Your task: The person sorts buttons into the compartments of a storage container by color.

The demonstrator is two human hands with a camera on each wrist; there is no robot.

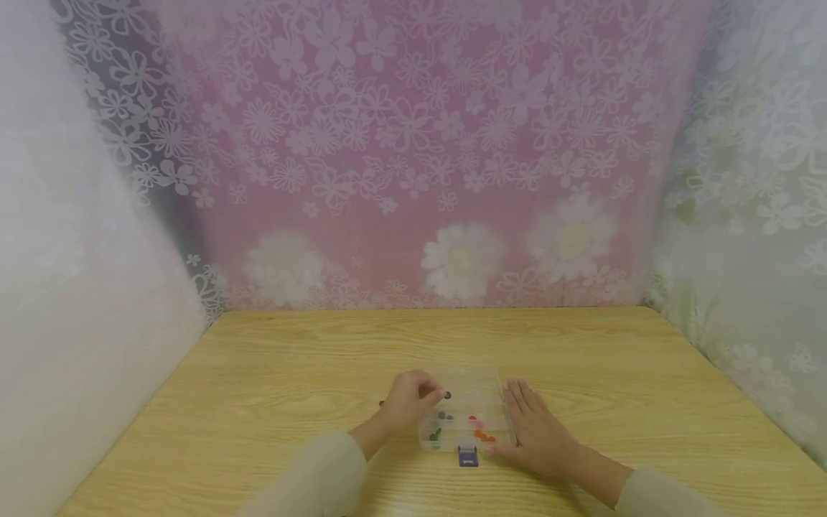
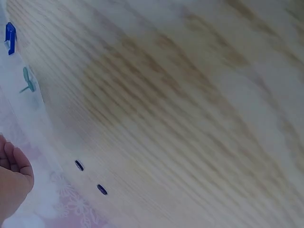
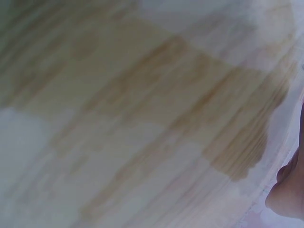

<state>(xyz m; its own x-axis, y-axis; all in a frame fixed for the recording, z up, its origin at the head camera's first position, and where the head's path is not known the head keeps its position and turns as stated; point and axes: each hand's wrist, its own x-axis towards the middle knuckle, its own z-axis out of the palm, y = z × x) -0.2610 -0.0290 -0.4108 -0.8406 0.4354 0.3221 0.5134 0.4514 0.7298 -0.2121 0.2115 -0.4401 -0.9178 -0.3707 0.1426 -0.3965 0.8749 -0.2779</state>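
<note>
A clear plastic compartment box sits near the front middle of the table, its blue-purple latch toward me. My left hand is over the box's left side, pinching a small dark round piece between thumb and finger. Inside lie green pieces, dark pieces, pink-red pieces and orange pieces. My right hand rests along the box's right side with straight fingers. In the right wrist view only part of that hand shows.
Two dark discs lie on the wood-grain table left of the box; in the head view one dark disc shows beside my left wrist. Flowered curtains hang behind and at both sides.
</note>
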